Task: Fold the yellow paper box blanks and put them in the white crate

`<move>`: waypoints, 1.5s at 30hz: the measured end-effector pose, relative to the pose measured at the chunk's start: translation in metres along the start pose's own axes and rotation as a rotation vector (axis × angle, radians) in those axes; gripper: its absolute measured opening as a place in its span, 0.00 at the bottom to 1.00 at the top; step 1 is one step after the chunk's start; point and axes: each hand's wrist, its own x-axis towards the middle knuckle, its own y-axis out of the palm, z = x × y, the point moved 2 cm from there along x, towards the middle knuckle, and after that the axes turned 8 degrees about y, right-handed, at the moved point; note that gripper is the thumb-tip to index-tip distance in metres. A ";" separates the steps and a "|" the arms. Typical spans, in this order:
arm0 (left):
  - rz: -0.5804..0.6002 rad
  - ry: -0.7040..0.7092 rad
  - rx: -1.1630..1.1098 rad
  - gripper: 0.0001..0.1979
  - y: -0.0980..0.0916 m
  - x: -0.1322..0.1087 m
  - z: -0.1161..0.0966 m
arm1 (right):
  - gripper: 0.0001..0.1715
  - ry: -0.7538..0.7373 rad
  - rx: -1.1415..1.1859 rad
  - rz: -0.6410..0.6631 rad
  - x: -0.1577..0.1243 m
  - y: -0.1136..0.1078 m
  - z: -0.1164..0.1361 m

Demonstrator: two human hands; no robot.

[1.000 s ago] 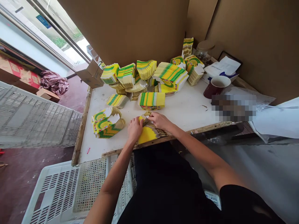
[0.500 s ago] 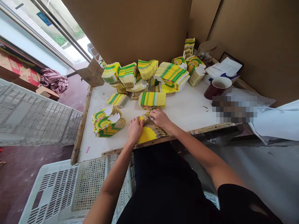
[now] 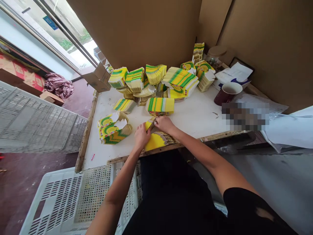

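Near the table's front edge, my left hand is closed on the left end of a small yellow folded carton. The fingers of my right hand pinch the carton's other, brown end. Just below both hands lies a fanned stack of yellow flat cartons, brown edges to the right. Beyond my hands sits a green-and-yellow striped carton stack. To the left stand more printed cartons with white flaps up. My fingers hide part of the held carton.
Several carton bundles are piled along the back of the white table. A maroon mug, papers and a plastic bag sit at the right. White plastic crates stand below and left of the wooden edge.
My right hand has shifted slightly left, and the carton's brown end between my hands is tilted differently. The view has moved a little; the other stacks stay put.
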 end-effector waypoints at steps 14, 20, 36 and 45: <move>0.032 0.023 -0.023 0.17 0.001 0.000 0.002 | 0.13 0.072 0.195 0.175 -0.005 0.018 0.015; -0.004 -0.034 -0.040 0.19 -0.002 -0.001 -0.001 | 0.15 0.108 0.205 0.067 -0.002 0.003 0.003; 0.097 -0.076 0.007 0.19 -0.007 0.005 -0.005 | 0.10 -0.452 0.593 0.611 -0.006 0.009 -0.047; 0.091 -0.060 0.060 0.19 -0.007 0.003 -0.008 | 0.18 -0.262 0.479 -0.082 0.004 0.006 -0.049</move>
